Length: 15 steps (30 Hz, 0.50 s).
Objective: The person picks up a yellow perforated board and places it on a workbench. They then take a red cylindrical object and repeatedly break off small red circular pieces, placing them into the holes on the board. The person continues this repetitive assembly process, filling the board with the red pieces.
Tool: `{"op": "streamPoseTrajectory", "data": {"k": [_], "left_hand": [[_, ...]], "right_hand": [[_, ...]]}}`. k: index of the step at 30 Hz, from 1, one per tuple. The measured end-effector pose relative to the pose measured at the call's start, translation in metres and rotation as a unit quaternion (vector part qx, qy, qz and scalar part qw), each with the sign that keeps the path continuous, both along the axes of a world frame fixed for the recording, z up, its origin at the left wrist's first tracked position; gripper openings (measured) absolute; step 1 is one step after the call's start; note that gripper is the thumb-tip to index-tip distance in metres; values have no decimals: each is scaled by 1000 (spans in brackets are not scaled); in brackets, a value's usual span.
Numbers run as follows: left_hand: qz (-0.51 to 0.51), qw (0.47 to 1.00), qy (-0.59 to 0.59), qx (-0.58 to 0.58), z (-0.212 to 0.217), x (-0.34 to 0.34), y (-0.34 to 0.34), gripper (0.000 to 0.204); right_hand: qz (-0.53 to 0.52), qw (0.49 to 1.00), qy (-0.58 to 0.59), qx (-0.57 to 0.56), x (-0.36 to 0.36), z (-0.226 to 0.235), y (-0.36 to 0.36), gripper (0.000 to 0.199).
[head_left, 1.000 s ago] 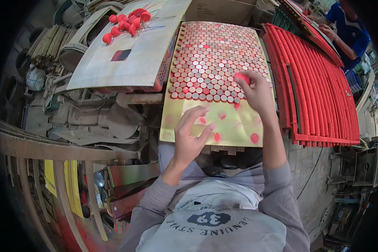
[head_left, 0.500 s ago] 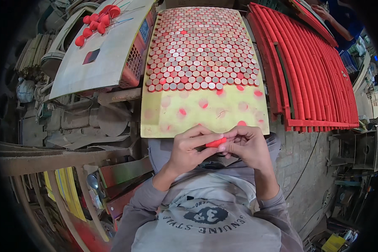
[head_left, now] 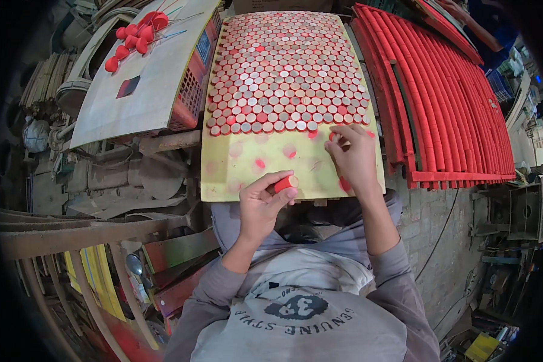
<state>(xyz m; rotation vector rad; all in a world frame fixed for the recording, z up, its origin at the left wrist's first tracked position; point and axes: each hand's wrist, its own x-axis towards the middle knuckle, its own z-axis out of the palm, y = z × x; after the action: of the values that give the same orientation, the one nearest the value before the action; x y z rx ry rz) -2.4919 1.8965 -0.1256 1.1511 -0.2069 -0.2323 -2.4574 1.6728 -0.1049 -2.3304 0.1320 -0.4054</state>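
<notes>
A short red cylinder with a pale flat end is pinched between the thumb and fingers of my left hand, over the near edge of a yellow board. My right hand reaches to the board's right side, its fingers closed on a small red disc that they partly cover. That disc is close to the front row of many round pieces packed tightly on the board, with red sides and pale or silvery tops. Red smudges mark the yellow surface in front of them.
To the left, a pale panel on a crate carries red domed pieces with thin sticks and a dark square. Red-painted slats lie at the right. A wooden rail runs at lower left. Another person's arm shows at upper right.
My hands have parted. The right one has moved forward to the front row with a red disc, while the left has drawn slightly left, holding the red cylinder with its pale end showing.
</notes>
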Motion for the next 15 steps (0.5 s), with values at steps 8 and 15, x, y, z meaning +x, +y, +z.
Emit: {"op": "streamPoseTrajectory", "data": {"k": [8, 15], "left_hand": [[-12, 1000, 28, 4, 7, 2, 14, 33], [-9, 999, 10, 32, 5, -7, 16, 33]], "right_hand": [[-78, 995, -16, 64, 12, -5, 10, 34], [-54, 999, 5, 0, 9, 7, 15, 23]]}}
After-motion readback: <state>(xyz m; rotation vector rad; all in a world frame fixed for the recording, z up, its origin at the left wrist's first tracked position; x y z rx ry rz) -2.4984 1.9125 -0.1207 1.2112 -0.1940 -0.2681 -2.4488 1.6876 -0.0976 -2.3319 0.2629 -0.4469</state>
